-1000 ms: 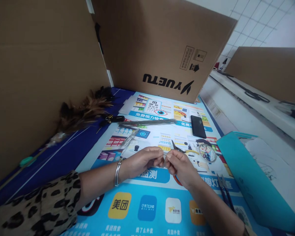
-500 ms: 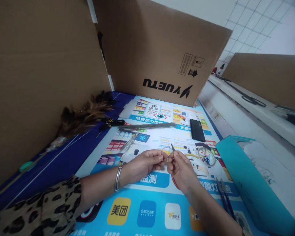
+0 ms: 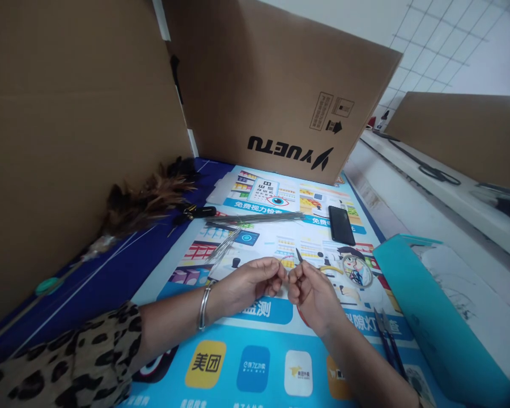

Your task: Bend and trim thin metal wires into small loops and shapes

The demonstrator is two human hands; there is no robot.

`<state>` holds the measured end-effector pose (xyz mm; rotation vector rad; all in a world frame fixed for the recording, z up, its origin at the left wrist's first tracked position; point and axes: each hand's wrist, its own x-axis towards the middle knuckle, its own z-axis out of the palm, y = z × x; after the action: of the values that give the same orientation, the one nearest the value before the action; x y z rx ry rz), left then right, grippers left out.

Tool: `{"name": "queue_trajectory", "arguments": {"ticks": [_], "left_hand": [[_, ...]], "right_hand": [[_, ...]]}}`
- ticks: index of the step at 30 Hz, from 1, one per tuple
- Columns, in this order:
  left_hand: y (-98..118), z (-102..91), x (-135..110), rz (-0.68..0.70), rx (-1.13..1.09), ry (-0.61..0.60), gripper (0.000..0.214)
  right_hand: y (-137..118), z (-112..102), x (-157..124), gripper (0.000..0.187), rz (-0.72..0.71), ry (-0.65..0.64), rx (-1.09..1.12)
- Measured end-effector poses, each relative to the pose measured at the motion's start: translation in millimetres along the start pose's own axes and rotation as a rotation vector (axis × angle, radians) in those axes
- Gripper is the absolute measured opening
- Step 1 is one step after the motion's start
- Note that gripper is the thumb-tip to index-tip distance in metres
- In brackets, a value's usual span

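Note:
My left hand [image 3: 251, 286] and my right hand [image 3: 318, 297] meet over the printed tabletop, fingertips nearly touching. Thumb and fingers of each are pinched; whatever is between them is too small to make out. A dark pointed tip [image 3: 298, 255] shows just beyond my right fingers, and a bit of red [image 3: 302, 317] shows beside that palm; I cannot tell whether they belong to one tool or whether it is held. Farther off lie a bundle of thin metal wires [image 3: 263, 218] and a looser bunch of wires [image 3: 224, 248]. A clear round dish [image 3: 357, 271] stands right of my hands.
A black phone [image 3: 341, 225] lies at the right back. Two slim pointed tools [image 3: 390, 343] rest beside a teal box [image 3: 433, 317]. At left are a black-handled tool [image 3: 203, 212] and a feather duster [image 3: 148, 195]. Cardboard panels [image 3: 280, 85] wall the back and left.
My fingertips have shifted slightly, with the right fingers curled a little differently. The thin pinkish loop near my fingertips shows less clearly now. Objects on the table have stayed put.

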<state>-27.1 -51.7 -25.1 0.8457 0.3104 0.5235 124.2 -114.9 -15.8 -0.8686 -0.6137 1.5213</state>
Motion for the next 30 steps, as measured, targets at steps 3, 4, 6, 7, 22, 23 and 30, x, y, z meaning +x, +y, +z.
{"name": "queue_trajectory", "arguments": {"ticks": [3, 4, 6, 7, 22, 23, 30], "left_hand": [[1.9, 2.4, -1.2, 0.013, 0.015, -0.009, 0.027], [2.7, 3.3, -1.7, 0.017, 0.020, -0.008, 0.027], [4.3, 4.9, -2.4, 0.019, 0.029, -0.004, 0.028], [5.1, 5.3, -2.8, 0.020, 0.032, -0.002, 0.028], [6.7, -0.4, -1.8, -0.040, 0.052, 0.015, 0.024], [6.7, -0.7, -1.5, -0.046, 0.046, 0.017, 0.024], [7.7, -2.0, -0.4, -0.076, 0.068, 0.072, 0.023]], "right_hand": [[0.3, -0.4, 0.0, 0.028, 0.018, -0.005, -0.002], [0.3, -0.2, -0.2, 0.029, 0.020, -0.001, -0.009], [0.1, 0.8, -0.9, 0.028, 0.016, 0.004, -0.026], [-0.4, 1.5, -1.3, 0.028, 0.012, 0.003, -0.036], [-5.0, 1.2, -1.0, 0.023, 0.045, -0.031, -0.199], [-4.4, 0.9, -0.9, 0.023, 0.044, -0.030, -0.206], [-4.3, 2.0, -2.6, 0.021, 0.040, -0.016, -0.243]]}}
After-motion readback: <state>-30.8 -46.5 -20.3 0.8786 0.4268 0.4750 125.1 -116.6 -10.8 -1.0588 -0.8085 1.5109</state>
